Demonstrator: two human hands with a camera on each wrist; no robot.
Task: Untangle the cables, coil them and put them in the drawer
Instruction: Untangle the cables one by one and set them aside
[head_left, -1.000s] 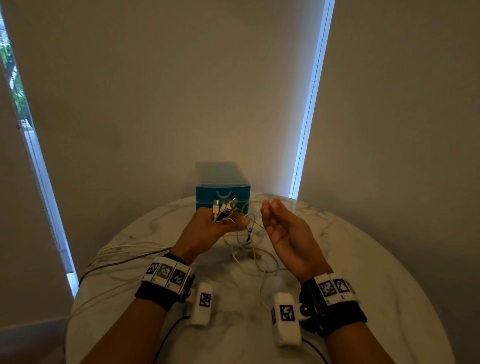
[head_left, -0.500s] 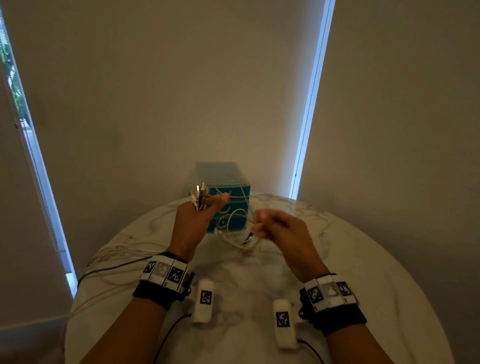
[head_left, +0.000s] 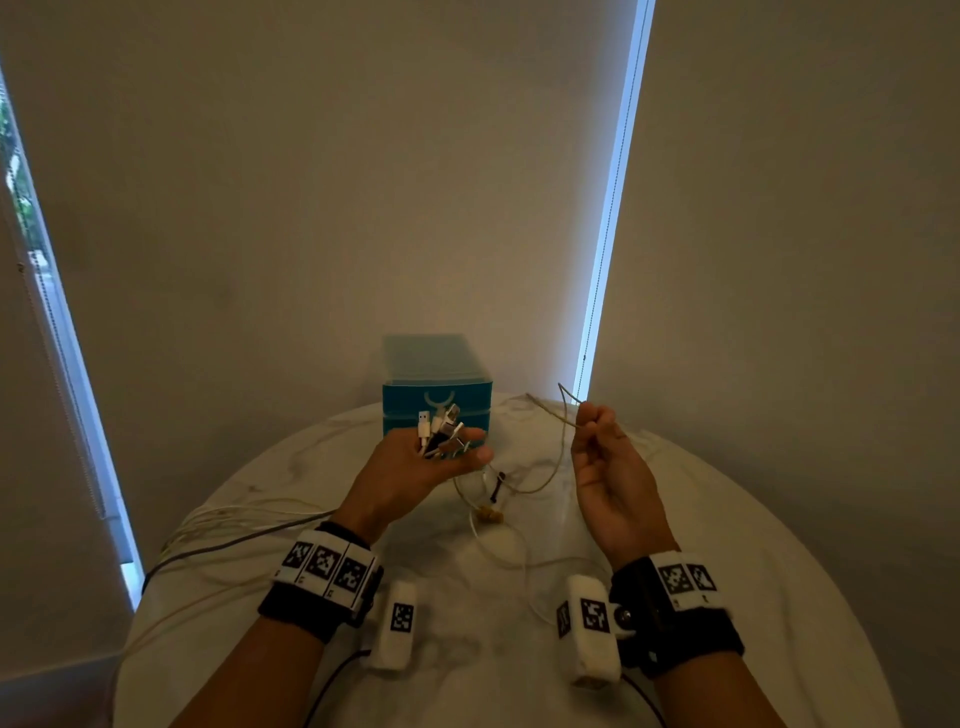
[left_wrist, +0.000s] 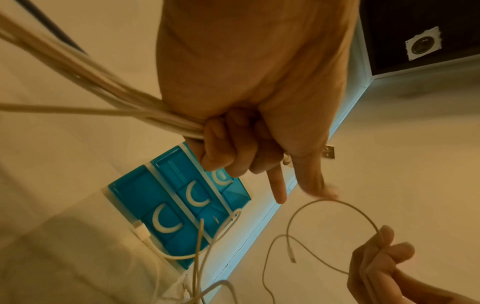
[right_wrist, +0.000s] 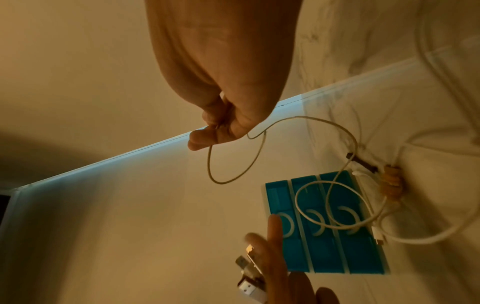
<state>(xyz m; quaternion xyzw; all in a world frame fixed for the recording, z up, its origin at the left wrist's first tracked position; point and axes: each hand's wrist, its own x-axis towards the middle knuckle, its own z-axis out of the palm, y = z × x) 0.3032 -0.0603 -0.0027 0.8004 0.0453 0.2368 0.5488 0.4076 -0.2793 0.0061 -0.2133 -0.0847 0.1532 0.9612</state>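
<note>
My left hand (head_left: 441, 457) grips a bundle of cable plugs (head_left: 441, 426), their USB ends sticking up above the palm; the bundled cords (left_wrist: 103, 98) trail back from its curled fingers. My right hand (head_left: 597, 431) is raised to the right and pinches one thin pale cable (head_left: 558, 447) that arcs up over the fingers (right_wrist: 215, 123) and hangs down in a loop (right_wrist: 233, 164). More loose cables (head_left: 493, 514) lie tangled on the marble table (head_left: 779, 571) between my hands. The teal drawer unit (head_left: 436, 400) stands behind my left hand with its drawers closed (left_wrist: 166, 218).
A bundle of cables (head_left: 218, 525) runs off the table's left edge. Window blinds (head_left: 779, 208) and a wall close off the back. Bright window strips (head_left: 608, 208) show at left and right. The round table's rim curves close on both sides.
My right hand has lifted and moved right, drawing one thin cable up out of the tangle. My left hand has come lower and turned palm up, still holding the plugs.
</note>
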